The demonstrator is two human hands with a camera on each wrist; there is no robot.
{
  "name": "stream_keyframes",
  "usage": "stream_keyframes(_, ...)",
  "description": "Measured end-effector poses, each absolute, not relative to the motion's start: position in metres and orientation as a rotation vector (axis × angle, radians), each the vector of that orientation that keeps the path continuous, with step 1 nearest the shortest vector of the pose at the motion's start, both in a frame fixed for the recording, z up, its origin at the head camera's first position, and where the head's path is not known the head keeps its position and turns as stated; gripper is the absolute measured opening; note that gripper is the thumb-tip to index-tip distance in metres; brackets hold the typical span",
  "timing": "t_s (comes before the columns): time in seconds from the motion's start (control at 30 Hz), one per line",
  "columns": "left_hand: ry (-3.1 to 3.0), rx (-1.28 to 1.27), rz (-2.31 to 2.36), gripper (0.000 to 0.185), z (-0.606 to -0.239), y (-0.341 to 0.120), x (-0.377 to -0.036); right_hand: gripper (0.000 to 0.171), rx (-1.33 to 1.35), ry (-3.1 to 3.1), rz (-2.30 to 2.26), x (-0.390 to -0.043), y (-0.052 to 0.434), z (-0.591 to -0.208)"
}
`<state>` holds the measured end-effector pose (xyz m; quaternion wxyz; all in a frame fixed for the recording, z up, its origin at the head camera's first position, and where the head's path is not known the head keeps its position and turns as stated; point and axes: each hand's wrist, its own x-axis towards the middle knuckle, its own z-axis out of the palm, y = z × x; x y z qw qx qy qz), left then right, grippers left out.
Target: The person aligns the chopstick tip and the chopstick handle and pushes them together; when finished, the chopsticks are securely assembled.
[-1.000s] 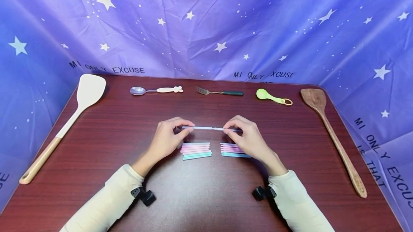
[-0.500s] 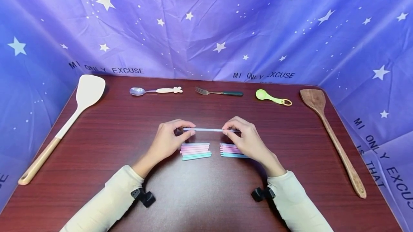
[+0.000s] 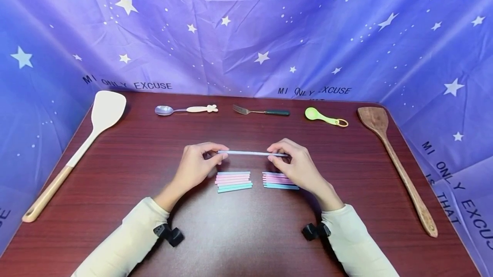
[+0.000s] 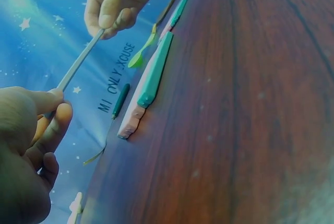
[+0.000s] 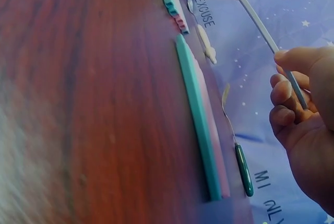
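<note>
A person in cream sleeves holds a thin pale-blue stick (image 3: 252,153) level above a dark red wooden table (image 3: 127,153), one end in each hand. The left hand (image 3: 196,163) pinches the stick's left end between thumb and forefinger, the other fingers curled beneath; the right hand (image 3: 296,163) pinches the right end in the same way. The two hands stay apart, joined only by the stick, which hangs clear of the tabletop in both wrist views.

Just below the stick, on the table, lie two small stacks of pastel sticks: the left stack (image 3: 234,180) of pink and teal pieces in front of the left hand, the right stack (image 3: 278,181) partly under the right hand.

Along the far edge rest a metal spoon (image 3: 185,109), a fork (image 3: 262,111) with a dark green handle and a green spoon (image 3: 325,118). A white spatula (image 3: 77,150) lies at the left edge, a wooden spatula (image 3: 396,161) at the right. A purple star-printed cloth (image 3: 246,28) walls the scene.
</note>
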<state>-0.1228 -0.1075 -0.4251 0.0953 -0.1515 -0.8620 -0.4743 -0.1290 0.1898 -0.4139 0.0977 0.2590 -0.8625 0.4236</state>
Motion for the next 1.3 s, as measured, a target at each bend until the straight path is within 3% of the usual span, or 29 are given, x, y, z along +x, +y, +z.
stream_keyframes(0.5,-2.538,-0.413,-1.475,0.009,-0.42,-0.109,-0.124,0.005,0.692,-2.566,1.275,-0.13,0.205,-0.407)
stream_keyframes(1.0,-2.537,-0.419,-1.538,0.009,-0.421,-0.111,-0.124,0.006,0.694,-2.525,1.279,-0.13,0.199,-0.41)
stream_keyframes(1.3,-2.552,-0.401,-1.577,0.01,-0.418,-0.126,-0.127,0.015,0.691,-2.609,1.305,-0.131,0.204,-0.406)
